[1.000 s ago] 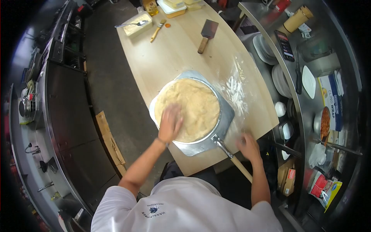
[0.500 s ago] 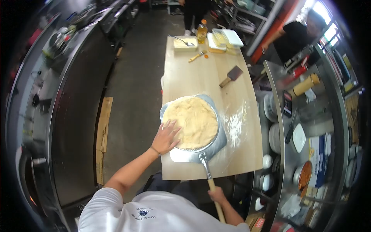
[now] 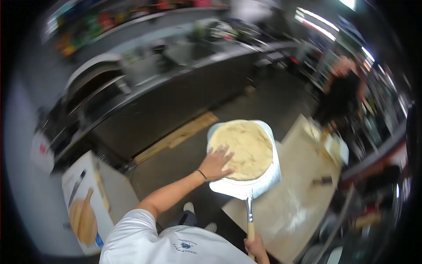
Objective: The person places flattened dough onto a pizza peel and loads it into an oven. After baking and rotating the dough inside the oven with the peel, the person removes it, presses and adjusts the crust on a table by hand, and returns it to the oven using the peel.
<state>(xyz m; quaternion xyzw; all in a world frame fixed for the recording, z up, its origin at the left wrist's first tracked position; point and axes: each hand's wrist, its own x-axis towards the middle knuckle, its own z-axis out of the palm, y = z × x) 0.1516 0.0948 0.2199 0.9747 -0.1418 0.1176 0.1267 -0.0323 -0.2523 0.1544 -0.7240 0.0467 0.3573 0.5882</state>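
Observation:
A round of pale dough [image 3: 246, 147] lies on a metal peel [image 3: 271, 178], held out in front of my body and partly over the floor. My left hand [image 3: 216, 163] rests on the dough's left edge with its fingers spread. Low in the view, my right hand [image 3: 256, 246] is wrapped round the peel's wooden handle [image 3: 251, 229]. A thin rim shows along the dough's lower edge.
Right of the peel is the wooden table [image 3: 281, 215] with flour, a scraper [image 3: 323, 180] and containers [image 3: 336, 149]. At the left, wooden boards [image 3: 83, 220] lie on a white surface. A steel counter and an oven [image 3: 94, 83] stand beyond; a blurred person [image 3: 343, 92] is at upper right.
The view has swung left. The peel with the dough has left the table. My right hand, first off the handle, took hold of it; my left hand stays at the dough's left side.

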